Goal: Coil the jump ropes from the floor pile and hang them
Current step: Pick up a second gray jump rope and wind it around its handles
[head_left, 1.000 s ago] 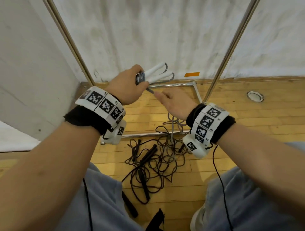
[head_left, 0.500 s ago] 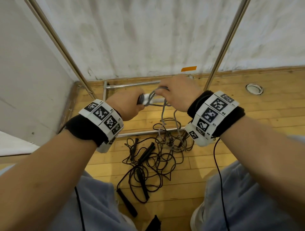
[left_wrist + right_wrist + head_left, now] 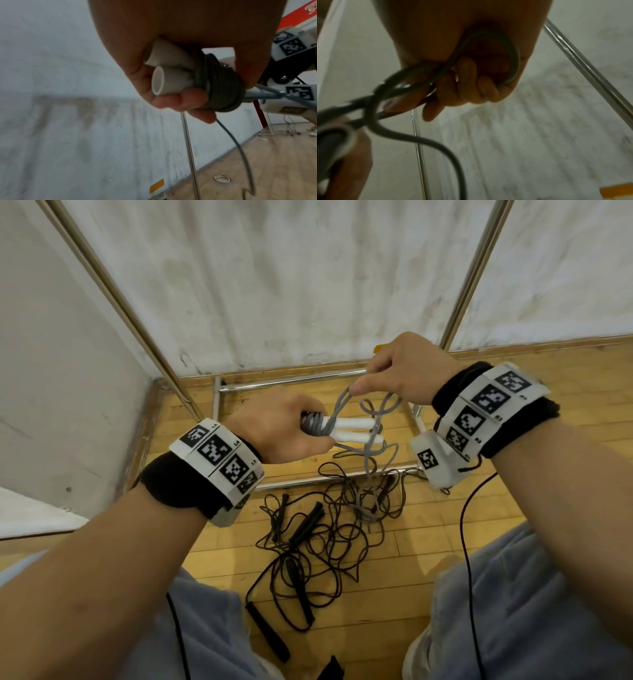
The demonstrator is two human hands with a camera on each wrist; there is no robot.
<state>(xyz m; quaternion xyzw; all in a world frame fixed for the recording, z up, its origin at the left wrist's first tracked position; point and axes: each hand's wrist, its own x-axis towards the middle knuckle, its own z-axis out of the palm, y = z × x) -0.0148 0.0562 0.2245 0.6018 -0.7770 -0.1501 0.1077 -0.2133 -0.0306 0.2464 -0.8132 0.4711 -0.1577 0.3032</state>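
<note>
My left hand (image 3: 284, 428) grips the two white handles (image 3: 352, 429) of a grey jump rope side by side, with several turns of grey cord (image 3: 219, 83) wound round them. The handle ends (image 3: 164, 75) show at my palm in the left wrist view. My right hand (image 3: 400, 371) is above and to the right, pinching a loop of the grey cord (image 3: 340, 402); in the right wrist view the cord (image 3: 511, 59) curves through my curled fingers. The rest of the grey rope (image 3: 373, 467) hangs down to the floor pile of black jump ropes (image 3: 318, 546).
A metal rack stands ahead: two slanted poles (image 3: 137, 326), (image 3: 476, 268) and a floor frame (image 3: 294, 381) on the wooden floor against a white wall. My knees in grey trousers (image 3: 513, 611) flank the pile. A round floor fitting (image 3: 222, 179) lies to the right.
My left hand has dropped and turned so the handles point right. My right hand has risen from the handles, drawing a loop of grey cord up and to the right.
</note>
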